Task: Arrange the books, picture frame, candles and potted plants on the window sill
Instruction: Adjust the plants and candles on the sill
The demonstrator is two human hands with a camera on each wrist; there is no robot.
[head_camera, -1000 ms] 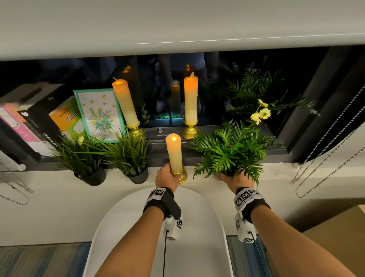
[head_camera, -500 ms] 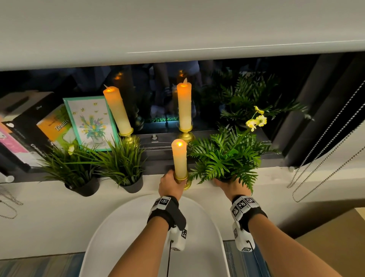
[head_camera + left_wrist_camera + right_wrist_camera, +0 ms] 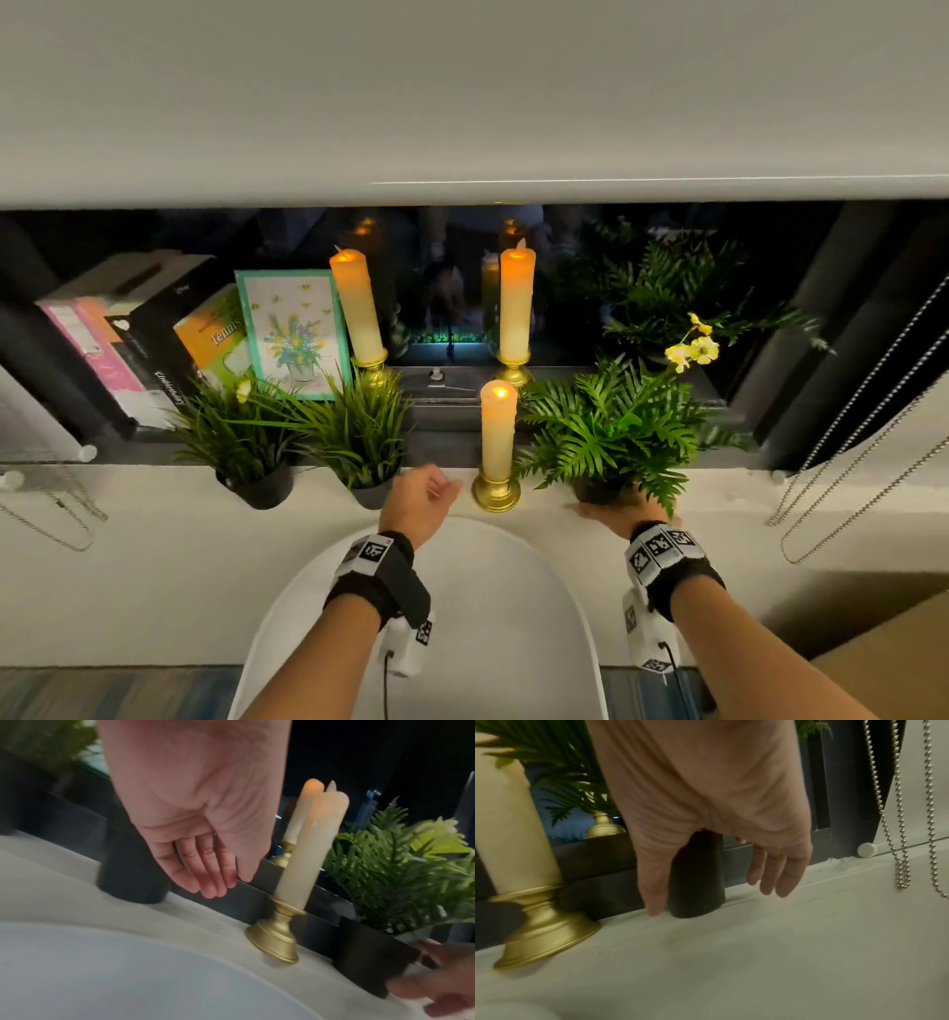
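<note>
A short lit candle (image 3: 497, 442) in a gold holder stands upright on the white sill (image 3: 719, 496). My left hand (image 3: 418, 493) hovers just left of it with relaxed fingers (image 3: 205, 878), holding nothing. The fern with yellow flowers (image 3: 611, 437) stands in its black pot (image 3: 696, 882) right of the candle (image 3: 513, 831). My right hand (image 3: 621, 514) is at the pot, thumb on its left and straight fingers (image 3: 777, 878) loose on its right. Books (image 3: 133, 339), a picture frame (image 3: 292, 334) and two tall candles (image 3: 357, 308) (image 3: 516, 303) stand behind.
Two grass plants (image 3: 251, 447) (image 3: 364, 437) in black pots sit on the sill left of my left hand. Bead chains (image 3: 847, 437) hang at the right. A white chair back (image 3: 436, 616) is below my arms. The lowered blind (image 3: 462, 103) hangs above.
My left hand has let go of the short candle and drawn away to the left. My right hand has loosened its hold on the fern pot, which now stands on the sill.
</note>
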